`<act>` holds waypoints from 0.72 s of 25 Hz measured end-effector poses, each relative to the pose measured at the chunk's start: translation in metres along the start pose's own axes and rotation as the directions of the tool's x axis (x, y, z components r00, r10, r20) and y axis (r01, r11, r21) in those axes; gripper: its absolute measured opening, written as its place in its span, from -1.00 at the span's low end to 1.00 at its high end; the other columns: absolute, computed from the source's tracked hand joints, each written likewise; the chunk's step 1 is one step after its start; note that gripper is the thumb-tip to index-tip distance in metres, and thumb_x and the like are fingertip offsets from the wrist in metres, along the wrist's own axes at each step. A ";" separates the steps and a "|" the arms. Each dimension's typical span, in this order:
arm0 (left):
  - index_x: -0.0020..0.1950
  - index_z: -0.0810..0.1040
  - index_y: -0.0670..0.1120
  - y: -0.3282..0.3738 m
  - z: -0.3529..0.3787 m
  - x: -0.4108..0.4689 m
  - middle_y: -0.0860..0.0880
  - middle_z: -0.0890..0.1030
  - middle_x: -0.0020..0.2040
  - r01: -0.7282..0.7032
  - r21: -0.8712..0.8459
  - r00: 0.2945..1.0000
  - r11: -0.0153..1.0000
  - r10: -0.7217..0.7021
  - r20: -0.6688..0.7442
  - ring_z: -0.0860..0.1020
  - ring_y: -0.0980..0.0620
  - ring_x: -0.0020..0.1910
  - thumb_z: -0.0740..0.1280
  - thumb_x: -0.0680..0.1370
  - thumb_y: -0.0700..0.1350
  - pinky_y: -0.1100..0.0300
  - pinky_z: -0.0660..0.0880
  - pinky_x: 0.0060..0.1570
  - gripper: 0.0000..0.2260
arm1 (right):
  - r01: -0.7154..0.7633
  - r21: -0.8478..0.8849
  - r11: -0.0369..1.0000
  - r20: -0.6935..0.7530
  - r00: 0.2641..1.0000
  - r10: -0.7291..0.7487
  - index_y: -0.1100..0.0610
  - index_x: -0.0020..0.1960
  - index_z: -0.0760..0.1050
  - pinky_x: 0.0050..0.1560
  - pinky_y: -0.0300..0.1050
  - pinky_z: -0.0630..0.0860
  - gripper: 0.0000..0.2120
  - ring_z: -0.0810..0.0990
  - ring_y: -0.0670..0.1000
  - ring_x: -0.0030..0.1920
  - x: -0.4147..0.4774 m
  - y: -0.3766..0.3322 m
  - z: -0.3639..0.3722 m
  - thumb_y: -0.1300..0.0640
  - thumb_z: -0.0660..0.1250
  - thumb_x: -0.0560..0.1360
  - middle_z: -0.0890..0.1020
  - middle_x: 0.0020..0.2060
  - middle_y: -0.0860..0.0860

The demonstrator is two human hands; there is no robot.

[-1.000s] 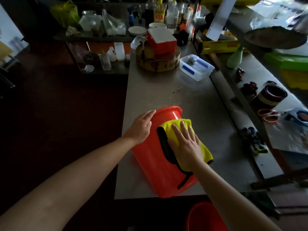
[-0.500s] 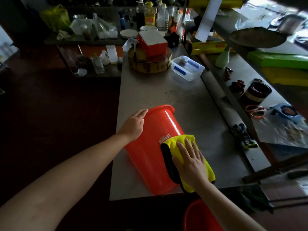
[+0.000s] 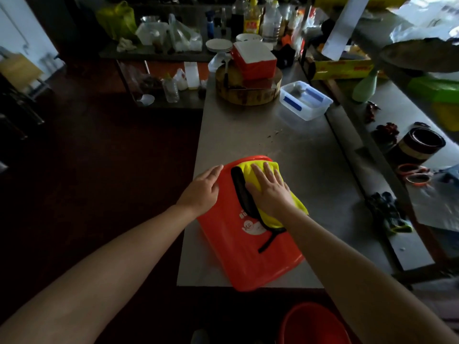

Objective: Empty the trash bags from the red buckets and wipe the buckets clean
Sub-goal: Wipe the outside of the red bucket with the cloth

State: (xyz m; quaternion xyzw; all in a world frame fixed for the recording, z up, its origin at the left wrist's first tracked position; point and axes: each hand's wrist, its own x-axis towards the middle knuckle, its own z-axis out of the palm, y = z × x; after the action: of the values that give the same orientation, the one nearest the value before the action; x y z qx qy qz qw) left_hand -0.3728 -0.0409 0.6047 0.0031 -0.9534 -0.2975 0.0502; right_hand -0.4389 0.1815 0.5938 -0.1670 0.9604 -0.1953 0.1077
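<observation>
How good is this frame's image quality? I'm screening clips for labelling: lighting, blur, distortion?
Head view: dim overall, floor at left nearly black; red bucket and yellow cloth under the right hand look sharp and saturated; papers at the far right are smeared; the wide-angle lens bends the table edges.

A working kitchen: steel counter (image 3: 285,145), chopping block (image 3: 248,93), oil bottles (image 3: 250,21).
</observation>
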 end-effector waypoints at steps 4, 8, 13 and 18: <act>0.64 0.06 -0.06 -0.012 0.001 -0.023 -0.07 0.20 0.60 -0.019 0.146 1.000 0.989 0.022 -0.020 0.16 -0.01 0.57 0.15 0.67 -0.14 0.20 0.15 0.46 -0.46 | 0.053 -0.043 0.998 -0.079 0.995 -0.056 -0.31 0.60 -0.14 0.60 0.18 -0.03 -0.38 -0.21 0.05 0.63 -0.039 0.001 0.017 -0.44 -0.09 0.60 -0.10 0.65 -0.10; 0.64 0.02 -0.08 -0.016 -0.002 -0.033 -0.08 0.17 0.61 0.000 0.163 1.000 0.987 0.004 -0.026 0.16 -0.01 0.57 0.10 0.69 -0.12 0.24 0.17 0.43 -0.48 | 0.082 -0.088 0.993 -0.086 0.992 -0.090 -0.35 0.59 -0.19 0.60 0.15 -0.07 -0.39 -0.27 0.02 0.62 -0.090 0.017 0.030 -0.44 -0.14 0.59 -0.14 0.64 -0.12; 0.64 -0.03 -0.08 -0.020 -0.007 -0.036 -0.08 0.11 0.63 0.024 0.162 0.999 0.987 -0.029 0.029 0.12 0.00 0.59 0.08 0.70 -0.09 0.25 0.07 0.46 -0.47 | 0.076 -0.145 0.986 -0.119 0.988 -0.094 -0.34 0.60 -0.16 0.60 0.18 -0.06 -0.37 -0.32 0.01 0.61 -0.138 0.031 0.046 -0.46 -0.18 0.58 -0.15 0.64 -0.13; 0.65 -0.06 -0.03 -0.015 -0.019 -0.037 -0.04 0.03 0.64 0.055 0.165 0.991 0.985 -0.074 0.112 0.08 0.00 0.60 0.06 0.71 -0.07 0.16 0.06 0.50 -0.47 | 0.031 -0.172 0.985 -0.136 0.989 -0.055 -0.34 0.60 -0.16 0.60 0.22 -0.08 -0.38 -0.37 0.02 0.60 -0.169 0.031 0.058 -0.45 -0.16 0.59 -0.17 0.63 -0.12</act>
State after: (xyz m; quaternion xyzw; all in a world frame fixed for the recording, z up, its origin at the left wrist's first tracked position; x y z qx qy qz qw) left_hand -0.3345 -0.0624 0.6083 0.0204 -0.9751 -0.2204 -0.0163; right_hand -0.2764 0.2500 0.5527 -0.1820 0.9749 -0.1266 0.0211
